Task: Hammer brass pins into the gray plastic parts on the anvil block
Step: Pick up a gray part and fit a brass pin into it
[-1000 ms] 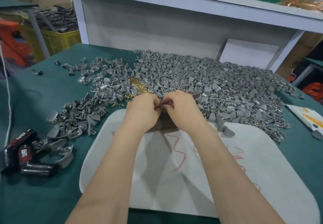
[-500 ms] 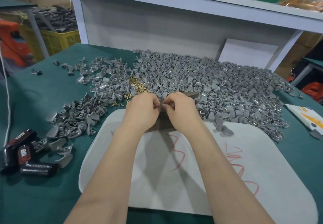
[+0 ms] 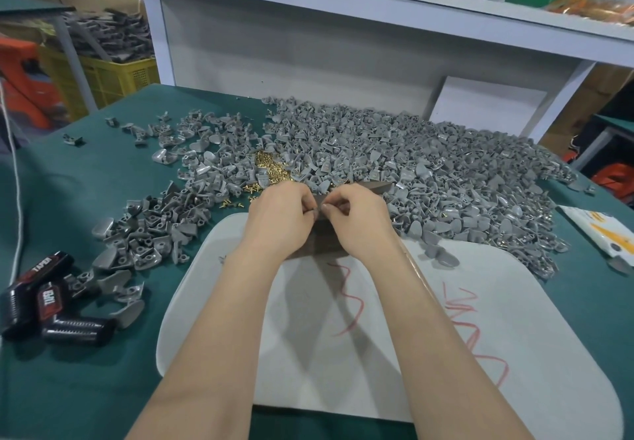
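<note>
The left hand [image 3: 279, 221] and the right hand [image 3: 362, 225] meet with curled fingers, and both pinch a small gray plastic part [image 3: 315, 212] just above the dark anvil block [image 3: 322, 245]. The block stands at the far edge of a white mat [image 3: 377, 364] on the green tabletop [image 3: 68, 185], with the heap of gray parts [image 3: 429, 172] and the brass pins [image 3: 271, 170] just behind it. Far left, a yellow crate [image 3: 113, 79] holds more gray pieces.

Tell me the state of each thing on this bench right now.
left hand: fingers curled, pinching gray part.
right hand: fingers curled, pinching the same part.
gray part: held between both hands over anvil block.
anvil block: mostly hidden under the hands.
brass pins: loose pile.
gray parts heap: spread loose.
black tool: lying on its side.
</note>
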Demonstrator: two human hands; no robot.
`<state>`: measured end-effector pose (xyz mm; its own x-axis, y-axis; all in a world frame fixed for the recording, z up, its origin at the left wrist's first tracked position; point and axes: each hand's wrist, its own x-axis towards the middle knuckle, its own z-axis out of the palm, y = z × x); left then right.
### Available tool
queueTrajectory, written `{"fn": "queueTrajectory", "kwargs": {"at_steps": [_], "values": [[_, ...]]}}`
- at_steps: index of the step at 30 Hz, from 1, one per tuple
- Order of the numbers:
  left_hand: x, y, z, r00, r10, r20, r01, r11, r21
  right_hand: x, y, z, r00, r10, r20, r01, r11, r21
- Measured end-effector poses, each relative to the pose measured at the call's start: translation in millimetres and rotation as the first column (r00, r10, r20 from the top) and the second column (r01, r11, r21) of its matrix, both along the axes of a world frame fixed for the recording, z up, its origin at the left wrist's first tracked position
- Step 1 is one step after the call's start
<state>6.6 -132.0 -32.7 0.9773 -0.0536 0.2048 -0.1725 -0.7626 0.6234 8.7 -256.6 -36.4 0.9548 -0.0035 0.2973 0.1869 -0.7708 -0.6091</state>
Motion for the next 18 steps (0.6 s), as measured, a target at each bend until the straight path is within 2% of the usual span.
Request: {"fn": "queueTrajectory", "kwargs": {"at_steps": [5, 8, 14, 18], "values": [[0, -1, 0, 1.000, 0.002, 0.012, -0.002, 1.000, 0.006, -1, 1, 1, 1.000, -0.005, 0.009, 0.005, 0.999, -0.041], [0, -1, 1, 1.000, 0.006, 0.017, -0.006, 1.000, 0.006, 0, 2, 4, 0.999, 0.010, 0.041, -0.004, 0.990, -0.142], [-1, -3, 1, 1.000, 0.010, 0.009, -0.010, 1.000, 0.008, 4, 8, 12, 1.000, 0.004, 0.005, -0.002, 0.936, -0.352], [-1, -2, 1, 1.000, 0.012, 0.007, -0.012, 1.000, 0.003, 3, 8, 14, 1.000, -0.001, -0.013, -0.003, 0.937, -0.348]]}}
